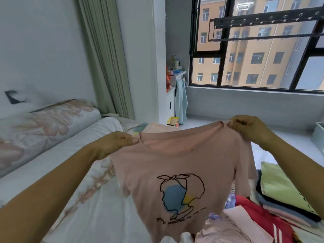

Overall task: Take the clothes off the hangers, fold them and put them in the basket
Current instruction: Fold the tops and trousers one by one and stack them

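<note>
My left hand [115,142] pinches one shoulder of the pale pink cotton T-shirt [175,160] with the outlined head print, thumb pressed onto the cloth. The shirt hangs between my two grips, print facing me, its long axis running from collar down to hem, over the white floral quilt [98,199]. My right hand [249,128] pinches the other shoulder and is held higher. I see no hanger in it, so I judge folding comes next. Bare quilt lies down and left, nearer my left hand. The heap of mixed clothes [263,216] lies to the right. The pale tub [318,135] at the far edge may be the basket.
</note>
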